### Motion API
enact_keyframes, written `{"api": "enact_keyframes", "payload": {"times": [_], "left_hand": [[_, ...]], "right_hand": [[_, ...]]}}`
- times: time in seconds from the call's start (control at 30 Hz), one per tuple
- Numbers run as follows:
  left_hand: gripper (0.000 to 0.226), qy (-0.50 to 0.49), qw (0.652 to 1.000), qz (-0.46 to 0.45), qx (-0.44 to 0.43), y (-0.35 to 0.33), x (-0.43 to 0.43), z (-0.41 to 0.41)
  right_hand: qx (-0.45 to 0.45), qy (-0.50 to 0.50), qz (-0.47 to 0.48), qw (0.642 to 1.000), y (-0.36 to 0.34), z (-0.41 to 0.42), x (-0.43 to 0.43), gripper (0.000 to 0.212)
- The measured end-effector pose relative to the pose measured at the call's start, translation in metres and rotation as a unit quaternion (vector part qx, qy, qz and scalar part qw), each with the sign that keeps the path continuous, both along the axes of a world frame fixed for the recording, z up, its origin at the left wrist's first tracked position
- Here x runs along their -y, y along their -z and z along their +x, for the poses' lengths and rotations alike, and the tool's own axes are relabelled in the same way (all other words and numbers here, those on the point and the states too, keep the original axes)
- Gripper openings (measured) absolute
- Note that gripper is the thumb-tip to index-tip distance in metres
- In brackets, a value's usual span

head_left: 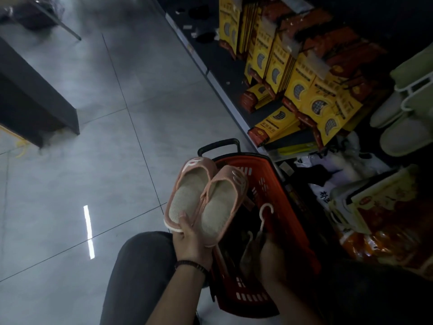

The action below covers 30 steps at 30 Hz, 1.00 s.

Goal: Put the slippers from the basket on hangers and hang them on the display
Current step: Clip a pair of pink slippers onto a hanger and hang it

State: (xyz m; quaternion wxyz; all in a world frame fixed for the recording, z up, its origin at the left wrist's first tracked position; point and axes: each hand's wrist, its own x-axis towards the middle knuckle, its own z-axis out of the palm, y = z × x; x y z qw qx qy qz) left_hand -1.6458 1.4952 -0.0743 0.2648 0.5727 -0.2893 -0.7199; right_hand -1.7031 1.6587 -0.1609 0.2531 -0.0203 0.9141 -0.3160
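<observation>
The left hand (191, 240) has its grip clamped on the heels of a pair of pink slippers (203, 198), held side by side, insoles up, over the left rim of the red shopping basket (281, 191) on the grey tiled floor (93, 137). The right hand (269, 259) reaches into the basket's dark interior, its grip closed on a white plastic hanger (266, 214) whose hook sticks upward; what seems to be a second hook shows beside it, though shadow hides the rest. Pale green slippers (407, 109) hang on white hangers at the right edge, partly cut off, beside yellow insole packs (302, 90) on the display shelf.
</observation>
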Motion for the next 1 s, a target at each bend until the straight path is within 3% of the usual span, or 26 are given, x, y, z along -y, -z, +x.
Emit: {"api": "enact_keyframes", "payload": {"times": [0.13,0.27,0.5,0.67,0.83,1.0], "left_hand": [[0.046,-0.012,1.000,-0.007,0.010,-0.010,-0.011,0.006],[0.036,-0.012,1.000,-0.001,-0.008,-0.021,-0.023,0.013],[0.050,0.048,0.998,-0.028,0.038,-0.033,-0.047,0.023],[0.018,0.098,0.993,-0.053,0.049,-0.032,-0.060,0.034],[0.068,0.097,0.988,-0.093,0.074,-0.031,-0.072,0.042],[0.052,0.116,0.981,-0.134,0.078,-0.039,-0.081,0.048]], "right_hand": [[-0.081,0.097,-0.078,0.989,-0.057,-0.001,0.000,0.028],[-0.079,0.101,-0.145,0.981,-0.114,0.014,-0.005,0.021],[-0.067,0.076,-0.214,0.972,-0.174,0.036,0.022,0.019],[-0.041,0.094,-0.243,0.964,-0.184,0.037,0.044,0.017],[-0.070,0.144,-0.240,0.958,-0.184,0.027,0.050,0.018],[-0.054,0.152,-0.261,0.952,-0.187,0.022,0.049,0.021]]}}
